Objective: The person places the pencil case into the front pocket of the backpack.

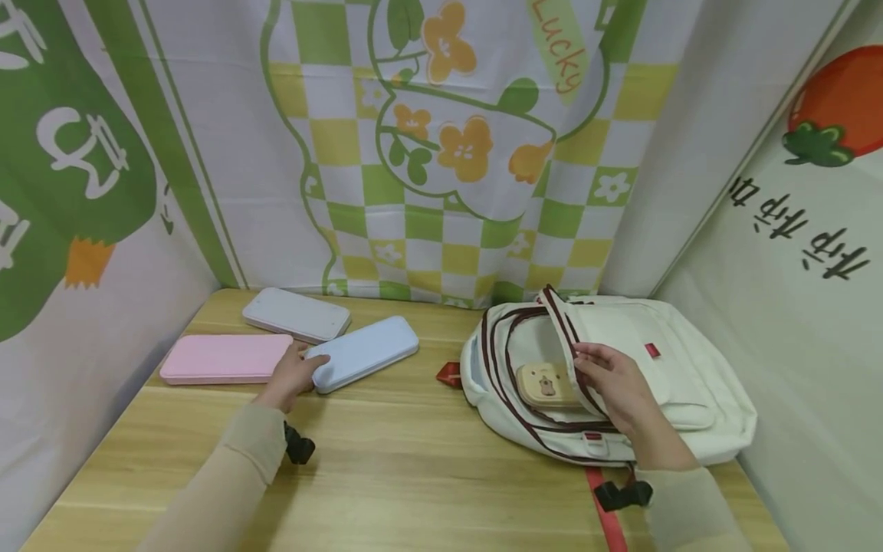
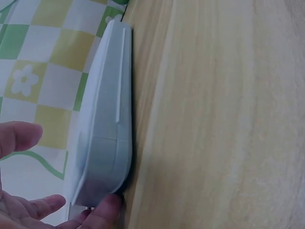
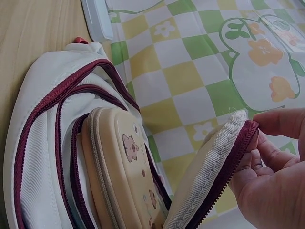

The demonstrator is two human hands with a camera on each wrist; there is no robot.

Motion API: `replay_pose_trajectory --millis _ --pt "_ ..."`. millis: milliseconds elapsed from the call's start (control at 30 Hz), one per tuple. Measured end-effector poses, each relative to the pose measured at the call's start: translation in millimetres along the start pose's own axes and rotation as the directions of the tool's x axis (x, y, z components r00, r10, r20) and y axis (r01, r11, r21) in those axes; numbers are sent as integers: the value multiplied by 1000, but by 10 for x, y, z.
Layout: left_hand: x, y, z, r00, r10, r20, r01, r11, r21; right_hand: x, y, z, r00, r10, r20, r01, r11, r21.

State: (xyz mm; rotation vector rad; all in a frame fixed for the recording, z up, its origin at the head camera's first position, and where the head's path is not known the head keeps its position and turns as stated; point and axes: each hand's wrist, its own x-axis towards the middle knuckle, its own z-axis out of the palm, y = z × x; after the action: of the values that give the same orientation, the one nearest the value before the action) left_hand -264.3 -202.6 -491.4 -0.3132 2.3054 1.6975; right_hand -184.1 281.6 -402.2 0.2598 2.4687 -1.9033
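A light blue case (image 1: 366, 353) lies on the wooden table, and my left hand (image 1: 291, 377) is at its near-left end. In the left wrist view a fingertip (image 2: 107, 208) touches the lower corner of that case (image 2: 102, 143), while the thumb stays apart from it. On the right a white backpack (image 1: 679, 337) lies with its front pocket unzipped. My right hand (image 1: 617, 383) pinches the edge of the pocket flap (image 3: 209, 176) between thumb and fingers, holding it raised. A cream-yellow zipped case (image 3: 125, 157) with small bear pictures sits inside the pocket.
A pink case (image 1: 224, 359) lies left of my left hand, and a pale grey case (image 1: 297, 313) lies behind it. Patterned cloth (image 1: 428, 230) hangs along the table's back edge. A red strap (image 1: 607, 514) trails from the backpack toward the front.
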Motion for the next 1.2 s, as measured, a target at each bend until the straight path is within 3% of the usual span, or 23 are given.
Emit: replay_pose_trajectory --millis 100,300,600,933,1200 --pt "26 -35 10 1000 1 -3 -1 1000 1 3 1 -1 1000 3 -1 -3 1000 -5" --pt "70 -90 48 1000 20 -15 -18 995 101 8 3 10 1000 8 2 -8 1000 -1" --pt "23 -68 101 999 45 -26 -39 978 203 17 7 11 1000 4 6 -4 1000 14" --pt "34 -112 159 996 81 -28 -78 992 99 -7 -4 14 1000 -6 8 6 999 34" --pt "-49 -92 115 997 70 18 -71 992 101 -18 -15 20 1000 -5 4 5 999 34"
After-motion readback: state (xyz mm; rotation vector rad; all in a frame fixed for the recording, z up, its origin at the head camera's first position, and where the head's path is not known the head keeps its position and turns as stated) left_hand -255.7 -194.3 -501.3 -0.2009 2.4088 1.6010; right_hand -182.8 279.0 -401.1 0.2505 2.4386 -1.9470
